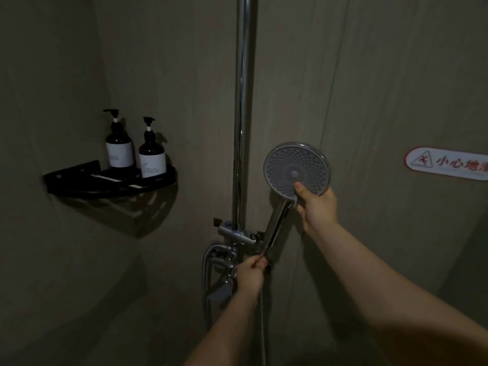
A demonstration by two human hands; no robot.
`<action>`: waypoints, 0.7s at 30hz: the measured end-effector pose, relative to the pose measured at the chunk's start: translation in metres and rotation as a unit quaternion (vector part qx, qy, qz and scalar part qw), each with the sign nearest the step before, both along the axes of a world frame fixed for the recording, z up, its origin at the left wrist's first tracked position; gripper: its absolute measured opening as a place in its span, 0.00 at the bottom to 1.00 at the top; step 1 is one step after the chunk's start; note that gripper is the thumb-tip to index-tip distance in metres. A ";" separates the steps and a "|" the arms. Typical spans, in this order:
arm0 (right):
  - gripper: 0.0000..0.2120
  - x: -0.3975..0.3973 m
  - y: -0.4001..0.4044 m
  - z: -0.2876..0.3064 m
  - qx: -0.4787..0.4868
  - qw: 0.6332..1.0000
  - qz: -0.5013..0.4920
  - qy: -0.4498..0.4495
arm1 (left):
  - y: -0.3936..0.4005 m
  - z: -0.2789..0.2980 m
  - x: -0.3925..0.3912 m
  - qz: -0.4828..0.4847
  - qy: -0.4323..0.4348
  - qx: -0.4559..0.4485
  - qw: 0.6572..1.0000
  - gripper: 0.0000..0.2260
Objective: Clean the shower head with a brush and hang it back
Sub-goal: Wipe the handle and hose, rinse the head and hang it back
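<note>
The shower head (pixel 296 170) stands with its round, nozzle-studded face turned toward the camera and its chrome handle (pixel 277 228) running down and to the left, so its long axis slants from upper right to lower left, ending just right of the vertical riser pipe (pixel 244 114). The right hand (pixel 318 207) is at the neck, directly below the face: the thumb presses on the lower edge of the disc and the fingers appear to wrap behind the top of the handle, though the back of the grip is hidden. The left hand (pixel 250 272) lies down the same axis, below and left of the right hand, its fingers curled round the foot of the handle where the hose (pixel 207 281) joins. Between the 2 hands, and just left of the handle, sits the bracket (pixel 237 233) on the pipe. The handle seems to lie at or against that holder, but the dim light leaves unclear whether it is seated in it. No brush shows anywhere, so the scrubbing stage cannot be judged from here. If the head is being hung, the move turns on lining the handle's slant with the bracket, and the left hand is the nearer one to guide it. Well to the left of both hands, 2 pump bottles (pixel 120 149) stand on a black corner shelf (pixel 79 180); to the right a slip warning sign (pixel 449 163) is stuck on the wall.
</note>
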State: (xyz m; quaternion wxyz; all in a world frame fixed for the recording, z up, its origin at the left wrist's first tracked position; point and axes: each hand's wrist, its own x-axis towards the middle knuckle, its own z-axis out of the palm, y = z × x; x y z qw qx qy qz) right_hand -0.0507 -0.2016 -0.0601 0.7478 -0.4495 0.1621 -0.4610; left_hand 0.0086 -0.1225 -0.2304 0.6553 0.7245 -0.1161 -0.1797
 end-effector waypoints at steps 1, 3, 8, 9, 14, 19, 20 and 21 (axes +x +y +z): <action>0.14 0.001 0.000 -0.001 -0.006 1.000 0.004 0.008 | -0.003 -0.002 0.003 0.015 0.014 -0.009 1.000 0.11; 0.15 0.004 0.001 -0.002 -0.027 0.999 0.013 0.025 | -0.008 -0.005 0.008 0.042 0.044 -0.029 0.998 0.11; 0.17 0.010 0.002 0.001 -0.078 0.996 0.012 0.050 | -0.018 -0.007 0.011 0.056 0.074 -0.054 0.994 0.12; 0.17 0.012 0.003 0.001 -0.081 0.995 0.010 0.051 | -0.019 -0.006 0.012 0.059 0.071 -0.049 0.994 0.12; 0.16 0.022 0.004 0.001 -0.098 0.994 0.007 0.052 | -0.026 -0.007 0.016 0.058 0.062 -0.017 0.996 0.12; 0.18 0.032 0.000 0.004 -0.130 0.991 -0.004 0.038 | -0.032 0.000 0.015 0.060 0.076 -0.020 0.995 0.11; 0.18 0.033 -0.002 0.005 -0.133 0.990 -0.006 0.038 | -0.035 0.000 0.015 0.066 0.079 -0.023 0.994 0.11; 0.18 0.032 -0.004 0.005 -0.132 0.990 -0.008 0.041 | -0.038 -0.001 0.015 0.072 0.081 -0.024 0.994 0.11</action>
